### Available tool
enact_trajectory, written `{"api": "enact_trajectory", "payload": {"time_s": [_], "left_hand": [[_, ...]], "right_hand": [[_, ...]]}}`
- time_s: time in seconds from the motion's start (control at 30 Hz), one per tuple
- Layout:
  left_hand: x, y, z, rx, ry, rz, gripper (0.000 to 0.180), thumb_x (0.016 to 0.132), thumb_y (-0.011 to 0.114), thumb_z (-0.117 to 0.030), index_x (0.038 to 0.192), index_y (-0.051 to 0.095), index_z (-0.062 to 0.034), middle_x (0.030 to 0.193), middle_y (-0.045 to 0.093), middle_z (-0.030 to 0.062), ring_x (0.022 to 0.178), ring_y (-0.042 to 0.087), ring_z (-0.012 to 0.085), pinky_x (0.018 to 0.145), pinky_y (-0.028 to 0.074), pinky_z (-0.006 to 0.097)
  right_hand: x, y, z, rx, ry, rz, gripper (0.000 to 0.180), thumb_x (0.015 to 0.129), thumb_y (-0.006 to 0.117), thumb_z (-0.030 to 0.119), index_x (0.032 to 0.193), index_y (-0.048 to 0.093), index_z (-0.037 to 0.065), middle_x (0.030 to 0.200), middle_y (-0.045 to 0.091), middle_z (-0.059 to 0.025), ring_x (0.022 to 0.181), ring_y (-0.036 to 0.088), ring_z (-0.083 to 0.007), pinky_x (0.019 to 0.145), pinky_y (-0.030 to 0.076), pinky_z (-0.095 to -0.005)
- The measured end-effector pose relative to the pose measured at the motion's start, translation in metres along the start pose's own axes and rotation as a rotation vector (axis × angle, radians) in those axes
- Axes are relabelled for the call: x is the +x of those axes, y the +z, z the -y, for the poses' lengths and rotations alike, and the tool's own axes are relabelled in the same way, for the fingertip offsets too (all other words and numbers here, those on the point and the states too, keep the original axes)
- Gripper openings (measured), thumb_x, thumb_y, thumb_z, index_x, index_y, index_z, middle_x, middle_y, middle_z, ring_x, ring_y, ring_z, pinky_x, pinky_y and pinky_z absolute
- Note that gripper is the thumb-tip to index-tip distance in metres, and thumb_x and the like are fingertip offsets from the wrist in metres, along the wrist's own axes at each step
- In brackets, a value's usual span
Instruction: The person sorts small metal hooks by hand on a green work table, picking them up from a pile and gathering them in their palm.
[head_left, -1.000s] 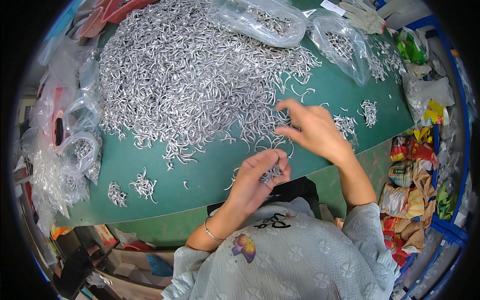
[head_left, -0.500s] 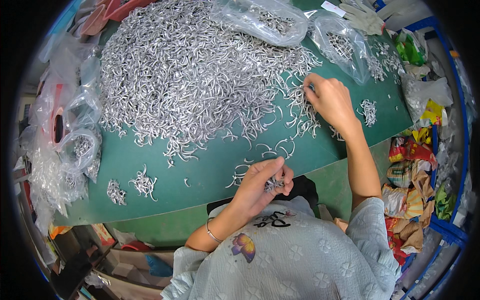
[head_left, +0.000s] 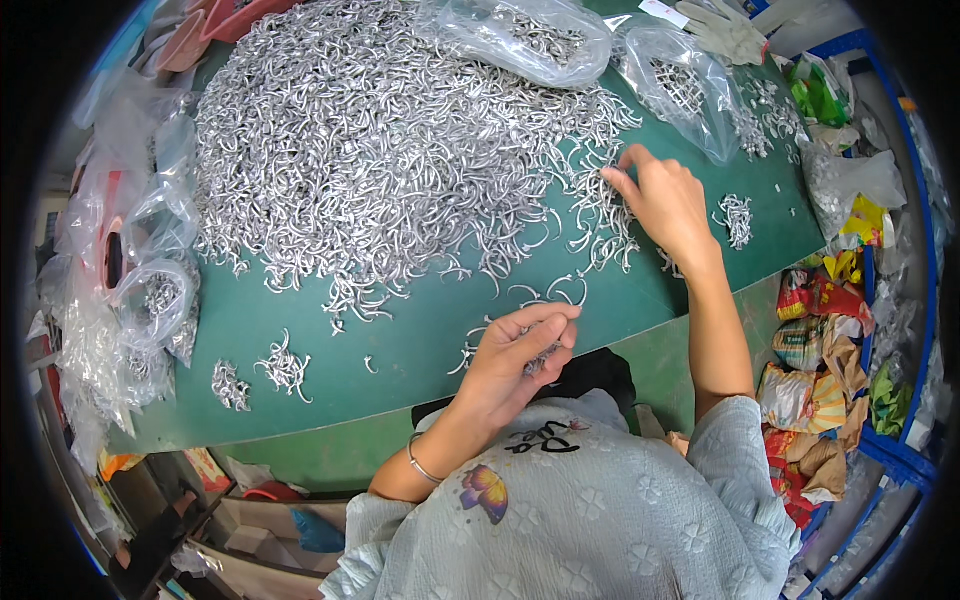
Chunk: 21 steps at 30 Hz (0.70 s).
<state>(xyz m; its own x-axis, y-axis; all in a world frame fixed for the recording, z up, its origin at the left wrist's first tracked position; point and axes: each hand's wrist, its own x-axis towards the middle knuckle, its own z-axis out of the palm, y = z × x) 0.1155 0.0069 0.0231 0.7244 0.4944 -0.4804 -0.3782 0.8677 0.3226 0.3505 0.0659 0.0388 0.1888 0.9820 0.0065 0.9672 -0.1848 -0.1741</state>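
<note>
A large heap of small curved silver metal pieces [head_left: 370, 150] covers much of the green table [head_left: 430, 370]. Close to my body, my left hand [head_left: 515, 360] is curled around several of these pieces [head_left: 543, 358], which show between the fingers. My right hand [head_left: 668, 205] hovers over the right edge of the heap, beside a looser strip of pieces [head_left: 603, 215]. Its thumb and forefinger are apart, and nothing shows between them; the other fingers are partly hidden.
Small separate clusters lie at the left [head_left: 285, 367] and right [head_left: 737, 221]. Clear plastic bags of pieces [head_left: 680, 95] stand along the far side. More plastic bags [head_left: 150, 290] crowd the left edge. A blue rack [head_left: 925, 330] with colourful packages [head_left: 800, 390] is on the right.
My right thumb and forefinger have parted from their pinch at the heap's edge. My left hand has shifted slightly, with its fingers still around the metal pieces.
</note>
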Motion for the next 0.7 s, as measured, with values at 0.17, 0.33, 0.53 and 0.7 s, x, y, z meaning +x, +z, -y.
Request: {"api": "enact_trajectory", "payload": {"time_s": [0.17, 0.33, 0.53, 0.7], "left_hand": [[0.004, -0.004, 0.002, -0.027, -0.007, 0.028, 0.023, 0.092, 0.058, -0.018, 0.108, 0.061, -0.0019, 0.076, 0.054, 0.0004, 0.060, 0.046, 0.0072, 0.049, 0.034, 0.018], [0.001, 0.001, -0.002, -0.029, -0.005, -0.034, 0.022, 0.092, 0.056, -0.017, 0.107, 0.060, -0.0014, 0.074, 0.053, 0.0007, 0.061, 0.046, 0.0085, 0.050, 0.035, 0.020], [0.001, -0.007, -0.003, -0.081, 0.084, -0.041, 0.019, 0.092, 0.054, -0.017, 0.102, 0.058, -0.0004, 0.074, 0.048, 0.0014, 0.061, 0.042, 0.0087, 0.047, 0.034, 0.019], [0.008, -0.005, 0.000, -0.144, 0.085, 0.016, 0.023, 0.094, 0.050, -0.020, 0.103, 0.057, 0.0005, 0.076, 0.050, 0.0024, 0.070, 0.048, 0.0128, 0.054, 0.040, 0.022]], "right_hand": [[-0.027, 0.012, 0.026, 0.006, -0.074, 0.052, 0.033, 0.085, 0.061, 0.037, 0.099, 0.054, 0.007, 0.063, 0.061, -0.0183, 0.063, 0.061, -0.0393, 0.055, 0.046, -0.0479], [-0.048, 0.013, 0.044, 0.202, -0.277, 0.142, 0.014, 0.084, 0.061, 0.017, 0.094, 0.055, 0.008, 0.061, 0.060, -0.0138, 0.056, 0.058, -0.0364, 0.049, 0.043, -0.0452], [-0.042, 0.000, 0.014, 0.595, -0.222, 0.207, 0.010, 0.082, 0.064, 0.014, 0.089, 0.062, 0.007, 0.060, 0.059, -0.0109, 0.053, 0.057, -0.0259, 0.051, 0.044, -0.0365], [-0.004, 0.004, -0.014, 0.203, 0.103, -0.079, 0.019, 0.083, 0.065, 0.021, 0.091, 0.057, 0.006, 0.060, 0.059, -0.0121, 0.058, 0.059, -0.0316, 0.054, 0.043, -0.0415]]}}
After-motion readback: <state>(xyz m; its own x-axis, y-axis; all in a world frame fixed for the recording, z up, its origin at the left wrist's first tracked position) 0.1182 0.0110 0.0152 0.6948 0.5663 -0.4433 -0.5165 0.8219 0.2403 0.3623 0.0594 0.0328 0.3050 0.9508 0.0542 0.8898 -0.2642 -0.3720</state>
